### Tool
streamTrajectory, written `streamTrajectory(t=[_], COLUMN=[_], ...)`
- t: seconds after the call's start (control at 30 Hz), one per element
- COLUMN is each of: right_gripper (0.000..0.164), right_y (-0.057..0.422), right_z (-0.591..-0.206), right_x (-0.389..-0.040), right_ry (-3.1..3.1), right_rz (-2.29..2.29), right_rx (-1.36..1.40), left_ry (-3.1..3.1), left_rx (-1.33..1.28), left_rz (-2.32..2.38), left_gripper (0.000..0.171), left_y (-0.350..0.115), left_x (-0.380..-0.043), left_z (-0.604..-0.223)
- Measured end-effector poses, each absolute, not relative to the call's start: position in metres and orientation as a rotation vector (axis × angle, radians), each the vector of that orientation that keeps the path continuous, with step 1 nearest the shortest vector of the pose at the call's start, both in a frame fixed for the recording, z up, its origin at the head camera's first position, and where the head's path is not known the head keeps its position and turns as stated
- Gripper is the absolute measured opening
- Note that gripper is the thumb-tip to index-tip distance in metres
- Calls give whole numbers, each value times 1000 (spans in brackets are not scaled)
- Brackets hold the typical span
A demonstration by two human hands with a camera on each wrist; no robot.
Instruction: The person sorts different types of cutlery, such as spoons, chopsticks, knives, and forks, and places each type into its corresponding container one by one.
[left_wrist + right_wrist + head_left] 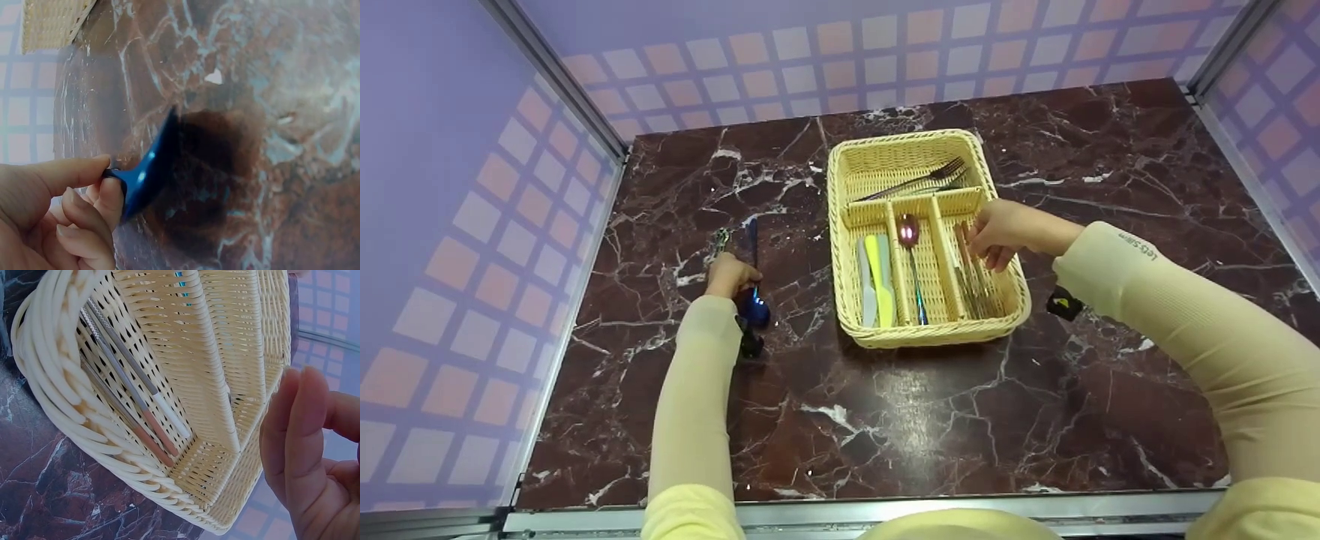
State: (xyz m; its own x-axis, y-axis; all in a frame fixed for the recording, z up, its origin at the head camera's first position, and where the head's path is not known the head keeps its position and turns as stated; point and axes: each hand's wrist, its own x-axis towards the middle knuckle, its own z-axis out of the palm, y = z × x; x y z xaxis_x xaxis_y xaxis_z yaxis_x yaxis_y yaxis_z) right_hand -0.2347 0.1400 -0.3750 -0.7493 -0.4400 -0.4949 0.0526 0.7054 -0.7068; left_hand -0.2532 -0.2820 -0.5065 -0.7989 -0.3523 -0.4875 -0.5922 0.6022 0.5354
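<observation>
My left hand [729, 275] pinches a shiny blue spoon [758, 309] near the neck, left of the wicker cutlery basket [840, 247]. In the left wrist view the spoon's bowl [147, 175] juts out past the thumb and fingertips, over the marbled surface. Over the basket's right compartment is my right hand [1005, 231], its fingers loosely bent with nothing between them. Several metal chopsticks [132, 385] lie below it in that compartment, some with copper-coloured ends and one with a white end. The right wrist view shows the hand [315, 450] apart from them.
Forks [945, 171] lie in the basket's back compartment. Yellow and grey knives [877, 277] fill the left one, and a purple-tinted spoon [909, 232] the middle one. A dark marbled tabletop [885, 420] lies under everything, with tiled panels [532, 195] around it.
</observation>
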Motion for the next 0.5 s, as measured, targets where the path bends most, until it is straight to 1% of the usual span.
streamTrajectory(t=[0.07,0.17,0.2,0.23,0.37,0.4,0.5], right_gripper=[5,6,8,9,7,7,8], right_y=[140,141,142,142,142,141,138], right_z=[-375,-374,-374,-374,-372,-372,-370], right_x=[-235,-235,-235,-235,-235,-236,-237], right_ry=[2239,2234,2235,2236,2257,2264,2294], right_rz=[-958,-954,-953,-954,-957,-965,-981], right_rx=[-288,-278,-277,-274,-265,-265,-269], left_ry=[2446,2424,2431,2433,2532,2550,2654], left_rx=[-764,-740,-747,-746,-696,-647,-457], left_rz=[1145,1246,1213,1194,960,956,925], left_gripper=[19,26,28,26,20,17,15], left_y=[-303,-320,-316,-312,-283,-279,-273], left_x=[-276,-294,-291,-287,-256,-251,-243], left_z=[-544,-571,-561,-550,-474,-461,-432])
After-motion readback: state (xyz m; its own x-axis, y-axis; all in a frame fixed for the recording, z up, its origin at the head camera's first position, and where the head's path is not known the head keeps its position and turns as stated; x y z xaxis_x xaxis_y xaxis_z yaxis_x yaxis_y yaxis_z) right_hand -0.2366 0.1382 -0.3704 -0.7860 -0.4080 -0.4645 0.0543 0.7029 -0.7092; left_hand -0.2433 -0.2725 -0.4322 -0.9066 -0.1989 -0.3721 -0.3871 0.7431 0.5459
